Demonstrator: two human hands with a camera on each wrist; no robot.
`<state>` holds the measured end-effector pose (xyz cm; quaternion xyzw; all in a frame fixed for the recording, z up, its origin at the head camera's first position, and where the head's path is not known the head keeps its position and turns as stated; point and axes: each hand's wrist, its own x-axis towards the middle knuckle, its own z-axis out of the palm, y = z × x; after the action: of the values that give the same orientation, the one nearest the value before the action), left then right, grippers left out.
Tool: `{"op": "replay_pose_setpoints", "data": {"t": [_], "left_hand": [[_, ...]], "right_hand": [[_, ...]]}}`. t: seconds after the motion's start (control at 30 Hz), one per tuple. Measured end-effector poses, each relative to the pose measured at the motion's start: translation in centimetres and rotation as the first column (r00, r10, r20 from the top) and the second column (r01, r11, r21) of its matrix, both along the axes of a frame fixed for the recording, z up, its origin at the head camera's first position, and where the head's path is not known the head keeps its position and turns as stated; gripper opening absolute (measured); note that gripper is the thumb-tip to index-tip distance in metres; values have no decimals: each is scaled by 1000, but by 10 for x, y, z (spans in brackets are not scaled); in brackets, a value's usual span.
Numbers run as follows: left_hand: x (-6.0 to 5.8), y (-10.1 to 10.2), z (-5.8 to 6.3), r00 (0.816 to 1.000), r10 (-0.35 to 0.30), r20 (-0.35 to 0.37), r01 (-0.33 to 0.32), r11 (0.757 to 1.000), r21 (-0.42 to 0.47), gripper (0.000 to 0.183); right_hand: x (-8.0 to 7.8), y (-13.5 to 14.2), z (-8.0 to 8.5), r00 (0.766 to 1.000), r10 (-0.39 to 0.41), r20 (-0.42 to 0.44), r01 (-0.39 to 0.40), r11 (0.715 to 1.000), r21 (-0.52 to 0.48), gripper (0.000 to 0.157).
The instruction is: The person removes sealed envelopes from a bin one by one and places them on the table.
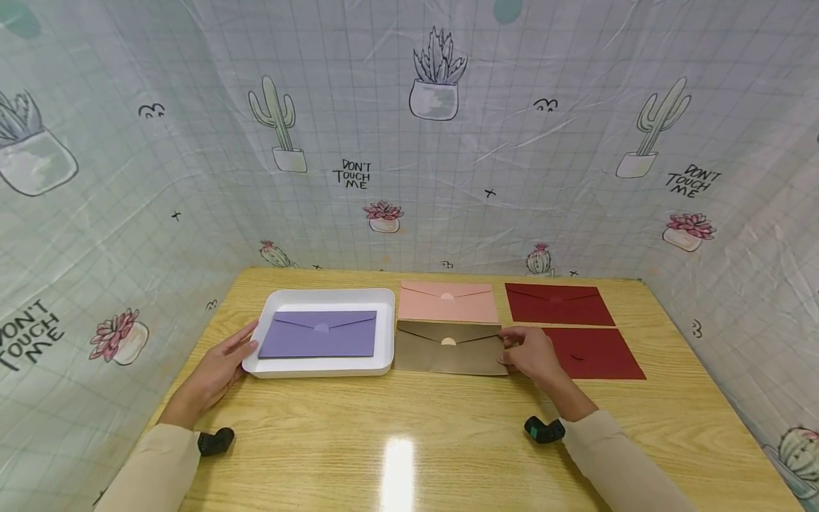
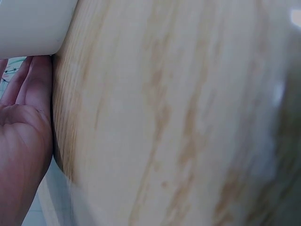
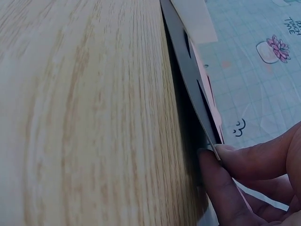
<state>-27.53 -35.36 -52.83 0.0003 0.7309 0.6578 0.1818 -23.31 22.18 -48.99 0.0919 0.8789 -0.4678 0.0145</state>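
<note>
In the head view my right hand (image 1: 532,353) pinches the right edge of a gold-brown envelope (image 1: 451,359) between thumb and fingers. The right wrist view shows that edge raised off the table, with the thumb (image 3: 263,160) on one face. My left hand (image 1: 217,366) touches the left side of a white tray (image 1: 320,371), its fingers fairly straight along the wall. Inside the tray lies a purple envelope (image 1: 320,341), flap side up. The left wrist view has the left palm (image 2: 23,136) below the tray's corner (image 2: 33,33); the fingertips are hidden there.
A pink envelope (image 1: 448,307) lies behind the gold-brown one. Two dark red envelopes, one at the back (image 1: 563,313) and one nearer (image 1: 601,359), lie to the right. The wooden table (image 1: 307,441) meets a patterned curtain (image 1: 409,249) at the back and sides.
</note>
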Motion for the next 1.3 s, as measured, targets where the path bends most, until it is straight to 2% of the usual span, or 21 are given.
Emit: {"op": "replay_pose_setpoints", "data": {"t": [0.27,0.43,0.63,0.83,1.3], "left_hand": [[0,0,-1,1000,-4,-12,4,1000,9,71],[-2,1,-1,1000,-10,-17,10,1000,8,71],[0,-4,-2,1000,9,-13,-9,999,-41,70],[-1,-2,-2,1000,-4,3,4,1000,-24,72],[-1,-2,-3,1000,3,11,-3,999,-36,70]], "right_hand": [[1,1,0,1000,6,11,-6,999,-33,45],[2,2,2,1000,-25,15,25,1000,-14,43],[0,-1,3,1000,-3,19,3,1000,-31,42],[2,-1,4,999,-25,30,25,1000,2,40],[3,1,7,999,-15,39,12,998,64,38]]}}
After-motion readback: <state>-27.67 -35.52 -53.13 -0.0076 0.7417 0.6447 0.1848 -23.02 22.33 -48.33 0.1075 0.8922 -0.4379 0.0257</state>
